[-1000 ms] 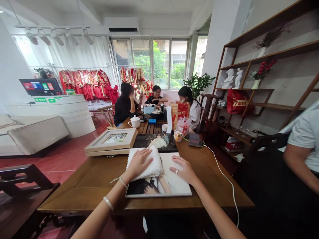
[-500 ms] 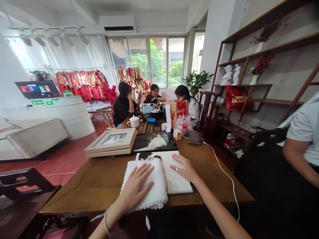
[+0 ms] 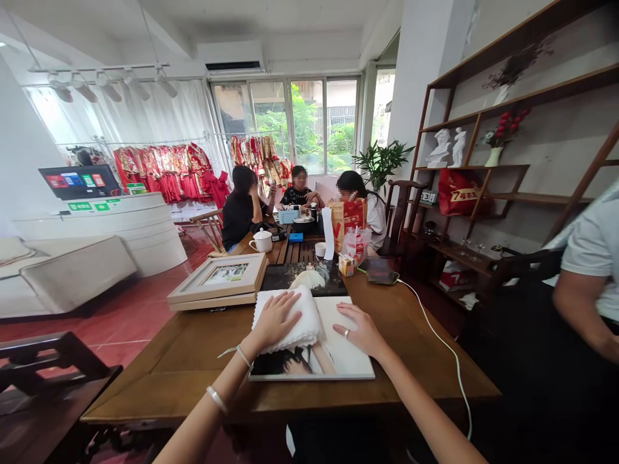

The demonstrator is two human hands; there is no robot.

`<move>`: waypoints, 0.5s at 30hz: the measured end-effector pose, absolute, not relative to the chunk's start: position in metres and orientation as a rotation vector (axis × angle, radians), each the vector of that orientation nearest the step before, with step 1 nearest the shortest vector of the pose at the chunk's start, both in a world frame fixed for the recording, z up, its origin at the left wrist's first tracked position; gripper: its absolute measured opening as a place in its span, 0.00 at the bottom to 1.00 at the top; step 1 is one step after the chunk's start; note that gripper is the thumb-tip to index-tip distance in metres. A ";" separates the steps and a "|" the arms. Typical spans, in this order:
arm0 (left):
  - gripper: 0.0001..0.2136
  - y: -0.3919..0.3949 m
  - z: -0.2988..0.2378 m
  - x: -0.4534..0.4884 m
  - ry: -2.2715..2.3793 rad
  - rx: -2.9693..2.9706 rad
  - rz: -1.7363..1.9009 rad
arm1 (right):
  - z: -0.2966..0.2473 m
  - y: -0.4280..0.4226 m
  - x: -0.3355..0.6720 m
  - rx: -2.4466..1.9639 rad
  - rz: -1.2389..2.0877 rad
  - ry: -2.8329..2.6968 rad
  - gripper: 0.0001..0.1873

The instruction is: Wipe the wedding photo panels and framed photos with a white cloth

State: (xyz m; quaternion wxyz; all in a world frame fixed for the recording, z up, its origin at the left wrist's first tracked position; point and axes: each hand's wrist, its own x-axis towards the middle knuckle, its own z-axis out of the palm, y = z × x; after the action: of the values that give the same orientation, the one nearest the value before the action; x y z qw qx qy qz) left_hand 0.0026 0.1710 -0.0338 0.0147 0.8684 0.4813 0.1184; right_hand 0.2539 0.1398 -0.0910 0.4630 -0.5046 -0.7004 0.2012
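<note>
A flat photo panel [image 3: 314, 365] with a picture of people on a white ground lies near the table's front edge. My left hand [image 3: 279, 318] rests flat, fingers stretched out, on a folded white cloth [image 3: 309, 328] that covers the panel's upper left part. On the panel's right side my right hand [image 3: 358, 327], with a ring on one finger, lies palm down with its fingers spread. Just beyond the panel is a dark photo panel [image 3: 309, 278] showing a figure in a white dress, partly hidden by the cloth.
Stacked light wooden frames [image 3: 217, 283] stand at the left. Beyond are a white teapot [image 3: 262, 241], a small box [image 3: 346, 265], a paper bag [image 3: 351, 219] and a phone [image 3: 382, 271] with a white cable [image 3: 438, 332]. Several people sit at the far end; another person is at the right.
My left hand has pushed the cloth away from me, from the panel's near left part to its far left part, uncovering the picture's lower part. My right hand stays on the panel.
</note>
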 end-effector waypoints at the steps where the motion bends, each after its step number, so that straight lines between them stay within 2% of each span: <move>1: 0.24 0.170 -0.034 0.003 1.504 2.707 0.373 | -0.091 0.140 0.254 -1.237 0.498 -1.715 0.21; 15: 0.25 0.064 -0.029 -0.008 1.274 2.768 0.348 | -0.089 0.138 0.251 -1.223 0.567 -1.680 0.21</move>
State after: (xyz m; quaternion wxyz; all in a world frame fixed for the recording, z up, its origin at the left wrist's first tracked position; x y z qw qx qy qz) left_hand -0.0084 0.0638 -0.0287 0.0377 0.9019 0.4150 0.1133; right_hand 0.2515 0.1383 -0.0888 0.4737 -0.5000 -0.6869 0.2318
